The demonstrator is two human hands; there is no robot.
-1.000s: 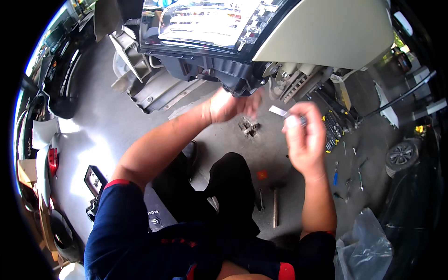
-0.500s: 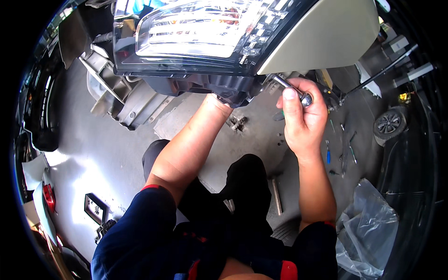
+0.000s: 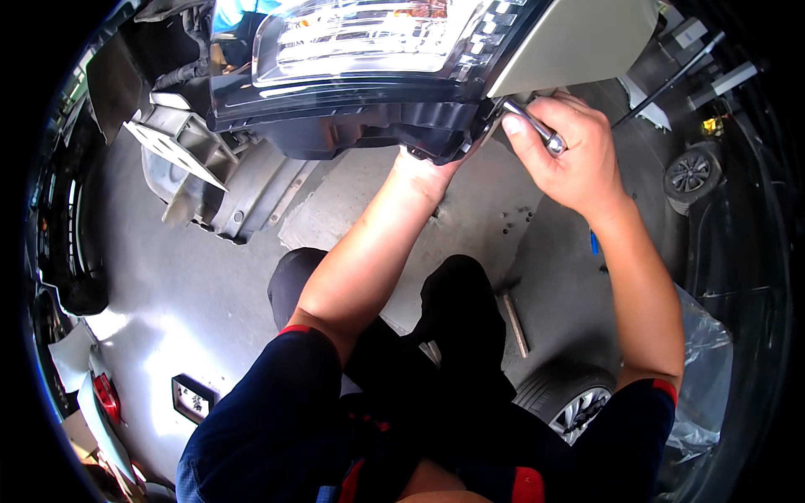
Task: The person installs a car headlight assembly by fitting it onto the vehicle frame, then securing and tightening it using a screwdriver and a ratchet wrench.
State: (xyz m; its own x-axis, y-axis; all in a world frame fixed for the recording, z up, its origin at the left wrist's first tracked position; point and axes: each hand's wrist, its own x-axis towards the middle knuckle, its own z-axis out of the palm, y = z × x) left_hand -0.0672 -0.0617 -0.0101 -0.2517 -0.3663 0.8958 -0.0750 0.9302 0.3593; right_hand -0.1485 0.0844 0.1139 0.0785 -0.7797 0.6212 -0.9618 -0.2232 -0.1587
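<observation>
A large clear headlight (image 3: 360,46) with a black housing (image 3: 335,134) fills the top middle, beside a pale beige body panel (image 3: 579,42). My left hand (image 3: 429,168) reaches up under the housing; its fingers are hidden behind the black plastic. At the lower corner where headlight and panel meet, my right hand (image 3: 583,151) is closed round a chrome ratchet wrench (image 3: 537,126). The thumb lies along the tool, whose rounded end points toward me. Its far end goes in beneath the panel edge, and what it touches there cannot be made out.
A grey metal bracket assembly (image 3: 197,151) sits left of the headlight. On the floor are several small dark parts (image 3: 516,220), a wooden strip (image 3: 516,325), a wheel (image 3: 579,411) and a black box (image 3: 193,398). Clear plastic sheeting (image 3: 704,360) hangs by a dark car at right.
My right hand has moved up and to the right with the ratchet wrench, and its elbow has swung outward. My left hand stays under the housing. The whole view has shifted slightly.
</observation>
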